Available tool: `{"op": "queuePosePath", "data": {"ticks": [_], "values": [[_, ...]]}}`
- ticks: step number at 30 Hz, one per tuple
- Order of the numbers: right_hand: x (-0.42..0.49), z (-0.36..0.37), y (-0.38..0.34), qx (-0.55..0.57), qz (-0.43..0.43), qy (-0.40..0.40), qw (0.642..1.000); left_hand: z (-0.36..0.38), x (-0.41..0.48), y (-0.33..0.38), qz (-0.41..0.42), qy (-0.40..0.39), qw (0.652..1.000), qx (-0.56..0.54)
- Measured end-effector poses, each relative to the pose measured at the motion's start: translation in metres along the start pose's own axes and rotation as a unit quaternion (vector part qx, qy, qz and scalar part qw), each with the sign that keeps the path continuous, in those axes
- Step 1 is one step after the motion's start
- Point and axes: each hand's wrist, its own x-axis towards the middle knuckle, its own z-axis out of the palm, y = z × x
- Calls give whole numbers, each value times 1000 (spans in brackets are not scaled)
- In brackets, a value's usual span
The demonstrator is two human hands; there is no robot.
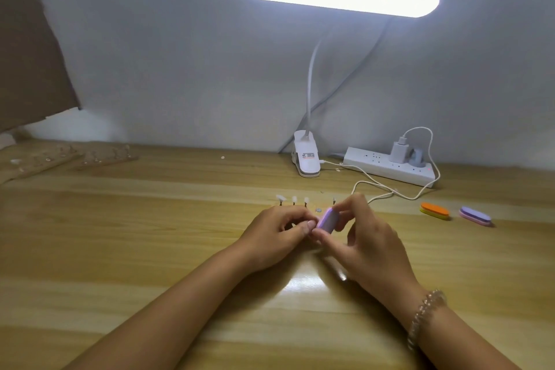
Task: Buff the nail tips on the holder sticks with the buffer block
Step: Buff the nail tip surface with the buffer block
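Two digits of the right hand (369,237), forefinger and thumb, form the grip on the purple block (326,221). They pinch it by its ends, forefinger over the far end and thumb under the near one. The block's long axis therefore runs away from the person, and its pale broad face is turned left.

Against that face from the left comes the grip of the left hand (277,230). Its thumb and forefinger are pressed together on something too small to see. Going by the task, I judge it to be a stick with a tip on it, though the tip itself is hidden. If so, the workpiece lies immediately left of the block, and the stroke should run along the block's long axis, with the right hand moving and the left steady.

Just behind and left of the block, more nail tips (294,200) stand upright in a row on the tabletop (150,249), nearer the left hand. Well right of the block lie two spare buffers (434,210), one orange and one purple. Far behind the block stand a clip lamp (306,158) and a power strip (390,167).
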Motion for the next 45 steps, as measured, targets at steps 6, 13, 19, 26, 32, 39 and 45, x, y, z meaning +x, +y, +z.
{"op": "queuePosePath", "data": {"ticks": [6, 13, 19, 26, 32, 39, 45], "values": [[-4, 1, -2, -17, -24, -40, 999, 0, 0, -2, -3, -5, 1000, 1], [-1, 0, 0, 13, -9, -2, 1000, 1, 1, -2, -1, -3, 1000, 15], [-5, -2, -6, -13, -43, -40, 998, 0, 1, -1, -10, -11, 1000, 20], [-5, -3, -5, -23, -46, -43, 998, 1, 0, -1, -9, -31, 995, 92], [0, -3, -4, 16, -19, 2, 1000, 1, -1, 2, -20, -38, 993, 107], [-1, -1, -6, 12, -38, -15, 999, 0, -1, 3, -29, -36, 995, 93], [-6, 0, -6, -10, -64, -51, 997, -1, -1, 4, -30, -27, 997, 68]]}}
